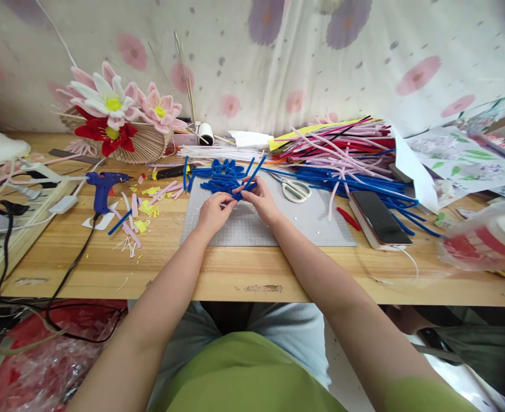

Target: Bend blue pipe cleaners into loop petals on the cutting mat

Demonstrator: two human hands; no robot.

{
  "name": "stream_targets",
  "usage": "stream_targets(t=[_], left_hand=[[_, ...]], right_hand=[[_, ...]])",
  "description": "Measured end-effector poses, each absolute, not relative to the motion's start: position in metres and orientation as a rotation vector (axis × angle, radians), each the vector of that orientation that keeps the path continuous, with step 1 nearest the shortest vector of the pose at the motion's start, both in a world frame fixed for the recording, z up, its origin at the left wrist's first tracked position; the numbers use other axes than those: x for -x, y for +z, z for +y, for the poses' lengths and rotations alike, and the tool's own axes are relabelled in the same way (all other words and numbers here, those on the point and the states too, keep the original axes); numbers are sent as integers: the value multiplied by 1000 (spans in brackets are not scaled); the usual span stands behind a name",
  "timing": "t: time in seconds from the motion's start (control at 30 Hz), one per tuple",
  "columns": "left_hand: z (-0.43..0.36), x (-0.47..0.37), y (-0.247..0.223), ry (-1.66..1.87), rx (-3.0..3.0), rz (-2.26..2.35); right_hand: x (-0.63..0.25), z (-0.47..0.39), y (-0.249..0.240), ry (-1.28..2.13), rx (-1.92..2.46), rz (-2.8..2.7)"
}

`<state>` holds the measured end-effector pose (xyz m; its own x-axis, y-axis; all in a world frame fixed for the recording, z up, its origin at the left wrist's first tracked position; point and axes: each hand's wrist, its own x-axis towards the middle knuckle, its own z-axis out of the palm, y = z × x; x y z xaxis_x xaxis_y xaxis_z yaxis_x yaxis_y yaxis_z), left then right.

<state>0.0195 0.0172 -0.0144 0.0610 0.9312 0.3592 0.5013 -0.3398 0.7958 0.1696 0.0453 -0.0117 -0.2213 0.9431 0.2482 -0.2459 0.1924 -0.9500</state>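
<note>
Lying on the grey mat [252,232], bent blue pieces [220,173] appear done; left hand [215,213] and right hand [261,200], fingertips together, pinch a seemingly part-formed blue stem [257,169] just beside them; straight blue lengths [355,182], rightward, look unworked.

Grey mat [321,230] on wooden table [235,266]

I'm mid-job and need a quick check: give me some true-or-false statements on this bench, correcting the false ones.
1. The left hand and right hand hold blue pipe cleaners. True.
2. The scissors are in the right hand. False: the scissors lie on the grey mat.
3. The glue gun is yellow. False: the glue gun is mainly blue.
4. The phone shows a dark screen. True.
5. The white flower has a yellow centre. True.
</note>
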Motion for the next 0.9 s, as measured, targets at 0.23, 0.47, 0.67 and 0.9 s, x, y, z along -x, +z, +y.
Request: stream_targets(t=[0.23,0.47,0.67,0.9], left_hand=[[26,-21,-25,1333,-1452,1372],[29,-21,-24,1287,-1317,1216],[25,-26,-20,1183,-1248,1179],[22,-25,-18,1061,-1289,1087]], right_hand=[[-165,48,-17,1338,832,-1269],[-168,51,-13,1337,826,-1176],[-189,65,-15,1205,921,-967],[-204,76,-16,1090,1009,-935]])
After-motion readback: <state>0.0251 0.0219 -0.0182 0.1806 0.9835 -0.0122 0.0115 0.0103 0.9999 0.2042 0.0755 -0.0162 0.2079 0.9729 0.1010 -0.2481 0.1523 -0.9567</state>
